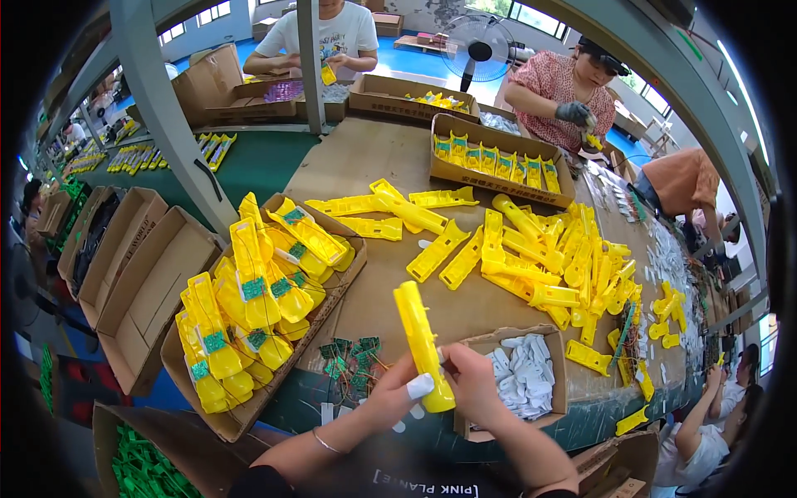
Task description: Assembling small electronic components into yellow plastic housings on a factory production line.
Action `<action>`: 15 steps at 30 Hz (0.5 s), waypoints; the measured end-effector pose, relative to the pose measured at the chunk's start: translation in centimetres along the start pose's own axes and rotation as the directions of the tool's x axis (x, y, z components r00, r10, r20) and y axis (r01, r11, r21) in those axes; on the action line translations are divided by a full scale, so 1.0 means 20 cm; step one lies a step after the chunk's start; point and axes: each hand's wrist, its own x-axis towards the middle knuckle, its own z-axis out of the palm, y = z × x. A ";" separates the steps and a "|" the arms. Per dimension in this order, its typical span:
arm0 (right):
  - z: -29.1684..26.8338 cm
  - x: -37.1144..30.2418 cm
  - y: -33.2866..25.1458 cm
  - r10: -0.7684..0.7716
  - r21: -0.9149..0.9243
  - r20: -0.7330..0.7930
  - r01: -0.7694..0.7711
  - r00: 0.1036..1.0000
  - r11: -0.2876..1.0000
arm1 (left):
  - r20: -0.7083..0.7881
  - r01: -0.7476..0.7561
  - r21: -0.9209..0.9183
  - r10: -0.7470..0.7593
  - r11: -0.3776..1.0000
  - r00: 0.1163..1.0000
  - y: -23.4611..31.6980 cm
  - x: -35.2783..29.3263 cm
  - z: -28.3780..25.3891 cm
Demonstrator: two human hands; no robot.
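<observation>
A long yellow plastic housing (422, 336) stands tilted upright between my hands. My left hand (393, 397), with a white covering on one finger, is closed round its lower part. My right hand (473, 383) is closed against the housing's right side, thumb and fingertips pressed there; whether a small part sits in them is hidden. Small green circuit boards with wires (353, 365) lie left of my hands. A carton of white plastic pieces (527, 373) stands just beyond my right hand. Farther off is a pile of loose yellow housings (556, 257).
At left, a carton (340, 290) is heaped with yellow housings bearing green boards. A long carton (506, 189) of similar pieces stands at the back. Green parts (149, 461) fill a box at lower left. A co-worker (564, 100) works at back right; another (328, 41) sits behind a post.
</observation>
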 end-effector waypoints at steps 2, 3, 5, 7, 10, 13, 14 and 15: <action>0.03 -0.06 0.02 -0.377 -0.422 -0.183 0.273 0.908 0.864 | -0.023 0.024 -0.006 -0.024 1.000 0.999 -0.02 0.02 -0.03; 0.03 -0.07 0.00 -0.369 -0.421 -0.183 0.266 0.911 0.867 | -0.065 0.052 -0.011 -0.053 0.999 0.996 -0.01 0.01 -0.02; 0.01 -0.08 -0.05 -0.436 -0.594 -0.121 0.287 0.892 0.752 | -0.105 0.045 0.095 -0.035 0.994 0.994 0.04 -0.01 0.00; -0.08 -0.11 -0.06 -0.448 -0.670 -0.278 0.163 0.850 0.724 | -0.169 0.079 0.157 -0.052 0.984 0.984 0.11 -0.03 -0.03; -0.22 -0.17 0.10 -0.201 -0.703 -0.310 -0.082 0.929 0.707 | -0.117 0.040 0.314 -0.003 0.949 0.993 0.16 -0.06 -0.02; -0.19 -0.13 0.37 0.109 -0.793 -0.193 -0.221 0.975 0.568 | -0.027 0.025 0.404 -0.015 0.915 1.000 0.18 -0.09 -0.01; -0.18 -0.12 0.40 0.069 -0.775 -0.204 -0.204 0.977 0.598 | -0.015 0.024 0.388 -0.020 0.921 1.000 0.19 -0.09 -0.01; -0.17 -0.12 0.41 0.031 -0.755 -0.211 -0.183 0.977 0.630 | -0.010 0.028 0.373 -0.026 0.928 1.000 0.20 -0.11 -0.02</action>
